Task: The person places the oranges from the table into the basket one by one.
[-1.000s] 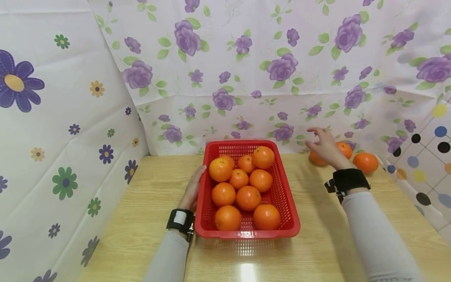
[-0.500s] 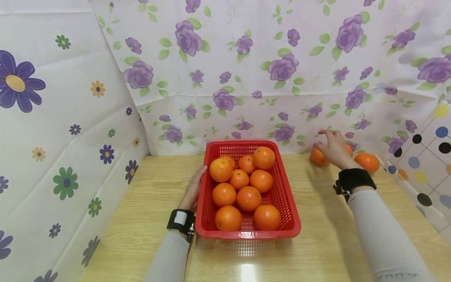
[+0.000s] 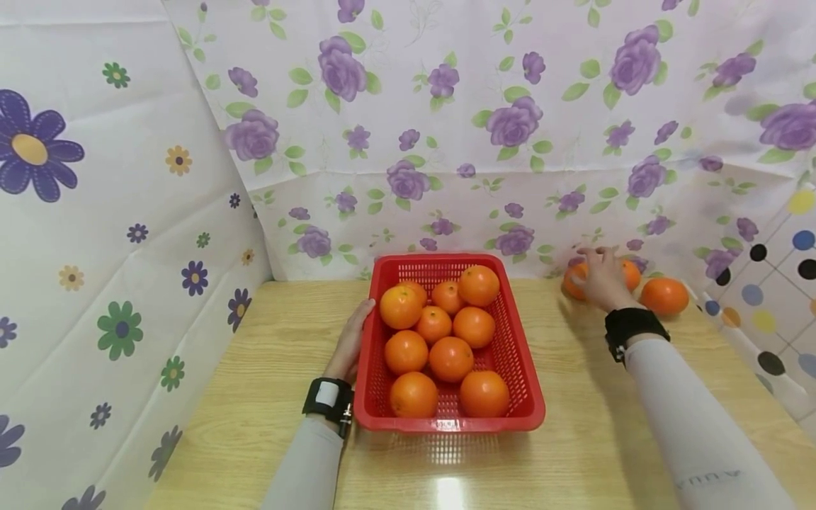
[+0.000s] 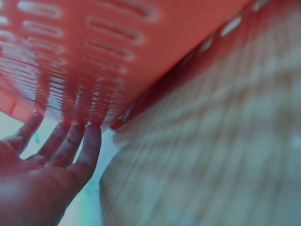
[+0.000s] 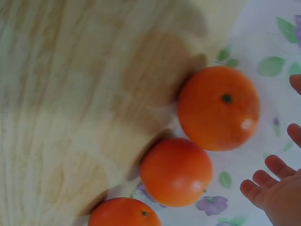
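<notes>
A red plastic basket (image 3: 534,397) holding several oranges (image 3: 450,359) stands at the middle of the table. My left hand (image 3: 347,348) rests along the basket's left side; in the left wrist view its lightly bent fingertips touch the slotted wall. Over at the back right, my right hand (image 3: 604,280) is over a row of three oranges, overlapping the leftmost orange (image 3: 574,282) and part of the middle orange (image 3: 631,275). The right orange (image 3: 664,296) lies beside the wrist. In the right wrist view the spread fingers (image 5: 277,165) show to one side, apart from the fruit.
The wooden table (image 3: 280,319) carries the basket and the loose oranges. A flowered cloth (image 3: 446,142) hangs behind, right at the table's back edge. Another flowered sheet (image 3: 127,283) lines the left side, and a dotted sheet (image 3: 784,304) the right.
The right hand first shifted right, then came down over the left orange, with its wrist moving slightly back left. The left hand and the basket stayed in place.
</notes>
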Tool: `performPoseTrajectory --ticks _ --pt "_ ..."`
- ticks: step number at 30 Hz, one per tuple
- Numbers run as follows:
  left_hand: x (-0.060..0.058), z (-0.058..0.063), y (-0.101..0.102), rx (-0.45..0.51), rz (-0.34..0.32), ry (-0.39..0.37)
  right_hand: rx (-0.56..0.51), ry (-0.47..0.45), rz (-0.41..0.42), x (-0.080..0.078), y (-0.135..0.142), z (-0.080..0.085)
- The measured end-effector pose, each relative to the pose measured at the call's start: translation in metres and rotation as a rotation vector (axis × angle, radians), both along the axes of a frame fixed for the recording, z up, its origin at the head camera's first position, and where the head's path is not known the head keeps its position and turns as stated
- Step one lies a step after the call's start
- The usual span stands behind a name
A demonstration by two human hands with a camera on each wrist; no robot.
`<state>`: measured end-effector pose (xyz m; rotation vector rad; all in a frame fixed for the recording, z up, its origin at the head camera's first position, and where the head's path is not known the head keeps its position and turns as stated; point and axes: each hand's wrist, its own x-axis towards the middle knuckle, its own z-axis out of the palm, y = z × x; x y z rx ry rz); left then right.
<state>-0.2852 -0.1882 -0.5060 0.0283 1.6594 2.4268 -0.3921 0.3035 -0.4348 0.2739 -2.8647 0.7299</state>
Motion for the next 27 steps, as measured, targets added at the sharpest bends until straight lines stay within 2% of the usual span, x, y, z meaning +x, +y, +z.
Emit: performPoseTrajectory --ticks 10,18,22,27 --pt "-0.001 0.000 -0.002 -0.006 -0.003 0.015 0.023 -0.017 0.025 -0.014 0.004 -0.022" --pt "-0.001 -0.001 0.000 0.009 0.009 0.017 0.079 0.017 0.028 -0.014 0.008 -0.037" --pt "-0.001 -0.001 0.001 0.009 0.007 0.014 0.101 0.014 0.031 -0.012 0.006 -0.039" --pt "-0.001 -0.002 -0.001 0.005 0.001 0.023 0.088 -0.032 0.017 -0.013 0.003 -0.039"
